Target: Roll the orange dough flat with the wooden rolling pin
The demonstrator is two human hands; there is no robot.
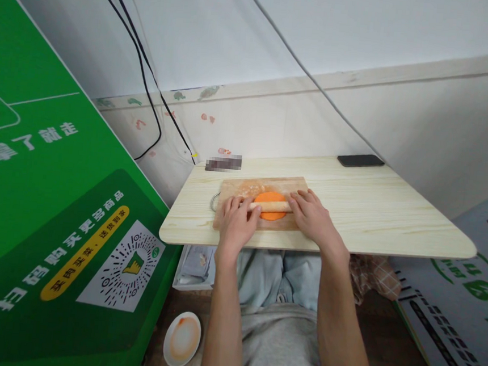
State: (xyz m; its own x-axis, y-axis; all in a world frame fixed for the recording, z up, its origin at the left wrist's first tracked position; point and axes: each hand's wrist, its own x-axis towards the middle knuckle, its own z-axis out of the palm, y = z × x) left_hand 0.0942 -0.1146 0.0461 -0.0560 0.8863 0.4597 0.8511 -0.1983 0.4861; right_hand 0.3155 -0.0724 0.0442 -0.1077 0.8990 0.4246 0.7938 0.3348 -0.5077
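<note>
A flattened round of orange dough [270,197] lies on a wooden cutting board [287,183]. Across it rests a pale wooden rolling pin [270,207], roughly level from left to right. The pin's left end is under my left hand [237,221], thumb along its near side and fingers bent over it. At the other end, my right hand [313,216] has its fingers curled over the pin, hiding that tip. Whitish smears, perhaps flour, mark the board behind the dough.
The board sits on a light wood-grain table [377,217]. A black phone [360,160] lies at the back right, and a blurred-out item [223,163] at the back left. Below left are a stained white plate [182,340] and a white box [192,285]. Green panels [34,187] flank the left.
</note>
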